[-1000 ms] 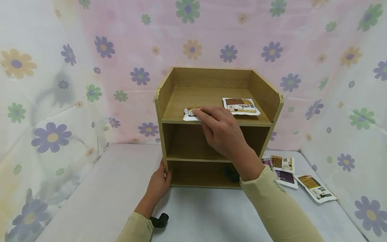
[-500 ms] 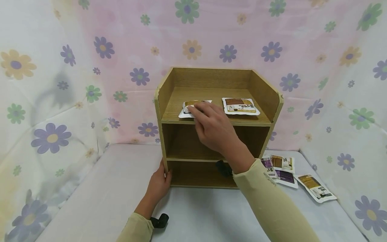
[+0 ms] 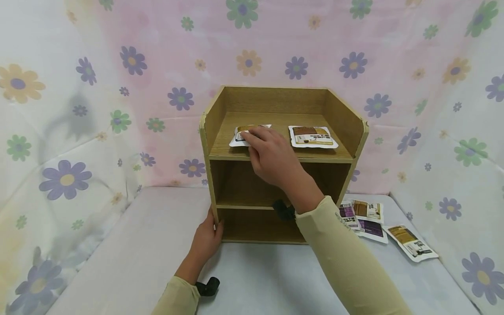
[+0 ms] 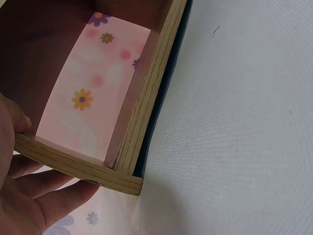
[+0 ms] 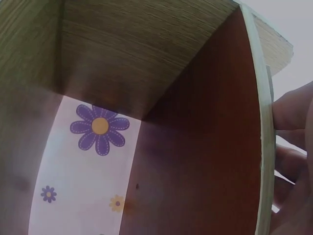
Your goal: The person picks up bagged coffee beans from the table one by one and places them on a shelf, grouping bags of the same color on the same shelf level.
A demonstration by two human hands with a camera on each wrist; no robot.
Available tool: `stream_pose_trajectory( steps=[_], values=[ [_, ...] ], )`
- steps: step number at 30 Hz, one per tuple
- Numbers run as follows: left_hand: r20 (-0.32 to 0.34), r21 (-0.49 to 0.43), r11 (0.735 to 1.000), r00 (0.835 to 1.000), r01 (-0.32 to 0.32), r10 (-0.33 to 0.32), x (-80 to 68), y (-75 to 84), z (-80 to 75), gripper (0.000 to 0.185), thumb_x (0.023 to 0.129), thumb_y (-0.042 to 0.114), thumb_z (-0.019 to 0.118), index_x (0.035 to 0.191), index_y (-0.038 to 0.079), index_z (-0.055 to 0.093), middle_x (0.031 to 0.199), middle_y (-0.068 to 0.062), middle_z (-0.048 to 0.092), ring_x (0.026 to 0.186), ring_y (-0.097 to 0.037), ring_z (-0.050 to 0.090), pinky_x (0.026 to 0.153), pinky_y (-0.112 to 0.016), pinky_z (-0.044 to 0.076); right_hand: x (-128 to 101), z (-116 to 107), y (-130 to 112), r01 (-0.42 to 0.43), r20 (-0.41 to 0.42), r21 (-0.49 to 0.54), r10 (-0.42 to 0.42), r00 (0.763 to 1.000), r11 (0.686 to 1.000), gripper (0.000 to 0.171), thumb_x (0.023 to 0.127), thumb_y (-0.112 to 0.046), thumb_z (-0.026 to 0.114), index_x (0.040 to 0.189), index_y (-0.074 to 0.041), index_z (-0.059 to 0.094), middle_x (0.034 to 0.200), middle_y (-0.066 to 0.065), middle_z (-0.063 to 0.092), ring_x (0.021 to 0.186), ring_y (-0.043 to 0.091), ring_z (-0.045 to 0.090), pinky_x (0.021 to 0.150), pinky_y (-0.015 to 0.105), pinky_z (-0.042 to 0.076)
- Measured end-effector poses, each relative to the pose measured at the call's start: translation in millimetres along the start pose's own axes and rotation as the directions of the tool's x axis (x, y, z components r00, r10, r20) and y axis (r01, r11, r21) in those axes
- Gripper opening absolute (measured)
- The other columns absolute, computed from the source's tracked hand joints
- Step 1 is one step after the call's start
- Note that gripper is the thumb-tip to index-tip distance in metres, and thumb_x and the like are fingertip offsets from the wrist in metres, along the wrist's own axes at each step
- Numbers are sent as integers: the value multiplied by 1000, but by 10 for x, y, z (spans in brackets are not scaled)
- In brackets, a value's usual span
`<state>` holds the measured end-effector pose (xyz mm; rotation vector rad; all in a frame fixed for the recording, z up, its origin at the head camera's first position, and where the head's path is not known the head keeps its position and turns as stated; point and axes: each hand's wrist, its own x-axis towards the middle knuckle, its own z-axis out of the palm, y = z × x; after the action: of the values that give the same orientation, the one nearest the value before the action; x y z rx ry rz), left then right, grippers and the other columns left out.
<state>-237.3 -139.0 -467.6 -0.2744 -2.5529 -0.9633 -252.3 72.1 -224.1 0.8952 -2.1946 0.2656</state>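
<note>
Head view: looks forward and slightly down from behind both forearms; takes in the whole wooden shelf unit (image 3: 281,164) at middle distance, with the left hand (image 3: 206,238) at its lower left post and the right hand (image 3: 271,155) on its top tray.

Left wrist view: very close, set just behind the left hand (image 4: 29,196); faces along the unit's bottom corner (image 4: 124,178) and the grey surface (image 4: 234,127) beside it.

Right wrist view: very close, below the right hand (image 5: 293,161); faces up and inward into a compartment of the unit (image 5: 146,63).

Shared: all three views show the shelf unit; flowered cloth (image 3: 67,131) shows through its open back in both wrist views.
</note>
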Motion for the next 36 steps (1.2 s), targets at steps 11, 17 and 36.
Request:
stream_pose_trajectory(
  steps=[11, 17, 36],
  values=[
    [-7, -2, 1000, 1000, -7, 7, -3, 2, 3, 64, 96, 15, 54, 149, -5, 24, 117, -30, 64, 100, -39, 68, 76, -49, 56, 58, -8, -19, -60, 76, -22, 61, 995, 998, 37, 97, -12, 49, 132, -10, 61, 131, 10, 61, 125, 26, 55, 109, 41, 41],
    [-17, -1, 1000, 1000, -19, 19, -9, -12, 8, 64, 96, 14, 55, 149, -5, 25, 117, -31, 64, 100, -40, 68, 78, -49, 56, 33, 2, -14, -37, 29, -32, 38, 999, 999, 36, 96, -12, 51, 131, -8, 61, 131, 12, 61, 124, 27, 56, 110, 43, 39],
    [-4, -29, 1000, 1000, -8, 8, -2, -22, 9, 62, 97, 14, 53, 149, -3, 24, 121, -31, 62, 105, -40, 66, 80, -49, 56, -315, -139, -41, 22, -129, 65, -14, 992, 998, 36, 92, -7, 55, 127, -8, 63, 127, 11, 62, 123, 28, 54, 113, 44, 35]
  ],
)
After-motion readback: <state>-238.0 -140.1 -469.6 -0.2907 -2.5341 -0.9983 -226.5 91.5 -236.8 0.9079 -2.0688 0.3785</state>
